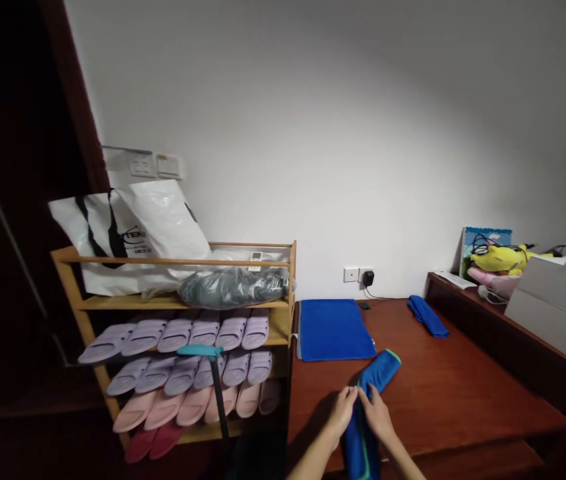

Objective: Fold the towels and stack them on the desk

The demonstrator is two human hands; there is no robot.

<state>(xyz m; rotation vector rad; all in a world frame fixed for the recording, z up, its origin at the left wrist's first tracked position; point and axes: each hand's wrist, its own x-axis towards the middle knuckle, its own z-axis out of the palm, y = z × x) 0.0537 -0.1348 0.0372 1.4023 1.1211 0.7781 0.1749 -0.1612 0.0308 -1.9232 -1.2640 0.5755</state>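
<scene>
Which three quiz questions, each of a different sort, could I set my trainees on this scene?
1. Multiple choice: what are the left hand and right hand both holding?
A) a slipper
B) a blue cloth with green edging
C) a yellow toy
2. True or false: the white bag stands on the floor.
3. Fill the gap: above the desk, the black plug is in the ____ wall plate, as pictured.

Key: 1 B; 2 False, the white bag is on the rack's top shelf; 3 right.

Open tabletop, ledge at right
</scene>
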